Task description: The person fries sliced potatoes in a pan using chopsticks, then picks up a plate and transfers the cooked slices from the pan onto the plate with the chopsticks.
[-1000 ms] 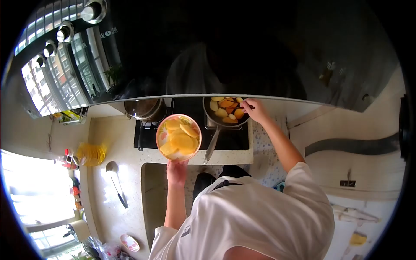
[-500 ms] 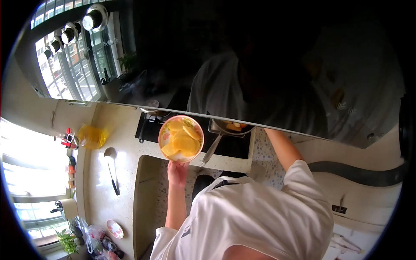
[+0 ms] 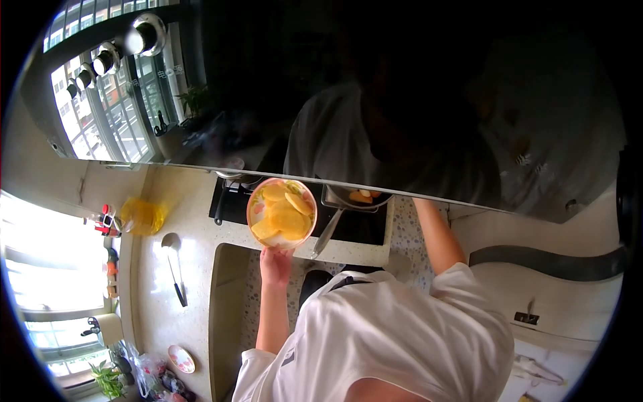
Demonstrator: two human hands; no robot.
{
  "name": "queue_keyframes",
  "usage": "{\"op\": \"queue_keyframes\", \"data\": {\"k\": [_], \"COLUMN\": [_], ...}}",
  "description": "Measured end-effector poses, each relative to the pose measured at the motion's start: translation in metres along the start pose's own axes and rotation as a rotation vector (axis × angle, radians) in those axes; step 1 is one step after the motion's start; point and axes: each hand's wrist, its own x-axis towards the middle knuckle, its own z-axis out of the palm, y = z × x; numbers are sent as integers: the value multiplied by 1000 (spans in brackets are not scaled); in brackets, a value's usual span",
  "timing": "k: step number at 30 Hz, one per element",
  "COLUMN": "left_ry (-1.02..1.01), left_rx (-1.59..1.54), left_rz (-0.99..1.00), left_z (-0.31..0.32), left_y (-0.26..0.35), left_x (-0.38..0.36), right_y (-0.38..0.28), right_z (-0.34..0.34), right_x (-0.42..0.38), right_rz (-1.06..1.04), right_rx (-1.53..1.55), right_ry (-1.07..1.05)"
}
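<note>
My left hand [image 3: 275, 265] grips the near rim of a pink-edged plate [image 3: 256, 234], holding it up in front of the stove. Pale yellow slices [image 3: 287, 218], like potato, lie on the plate. To the right of it a frying pan [image 3: 340, 196] sits on the stove, partly hidden under the dark panel. A few slices [image 3: 362, 196] show in the pan, and its metal handle [image 3: 328, 234] points toward me with no hand on it. My right forearm [image 3: 439, 238] reaches up behind the panel's edge, which hides my right hand.
A glossy black hood panel [image 3: 415, 154] spans the top of the view. On the left counter stand a jug of yellow oil [image 3: 143, 216], a ladle [image 3: 174, 268] and a small plate [image 3: 181, 359], with plastic bags [image 3: 149, 370] nearby. A pot [image 3: 231, 173] sits on the back left of the stove.
The view has shifted slightly. My left hand still holds the plate of slices in nearly the same place, and my right forearm stays raised behind the panel edge.
</note>
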Motion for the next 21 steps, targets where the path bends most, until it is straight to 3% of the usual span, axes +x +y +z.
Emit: {"op": "queue_keyframes", "data": {"k": [7,9,10,13,14,17,21], "left_ry": [10,1,-13,-41,-47,-44,-48], "left_rx": [70,94,94,79,73,80,119], "left_rz": [-37,-49,-57,-79,-86,-101,-128], "left_z": [16,17,15,8,5,13,10], "left_y": [2,4,3,2,1,1,0], "left_x": [11,11,14,19,19,18,21], "right_y": [80,95,73,-10,4,-60,-51], "right_z": [0,-1,-3,-30,-33,-47,-33], "right_x": [-32,-50,-52,-53,-50,-54,-55], "right_rz": [688,743,621,567,558,557,488], "right_rx": [602,694,701,797,847,742,648], "right_ry": [113,149,156,276,203,191,235]}}
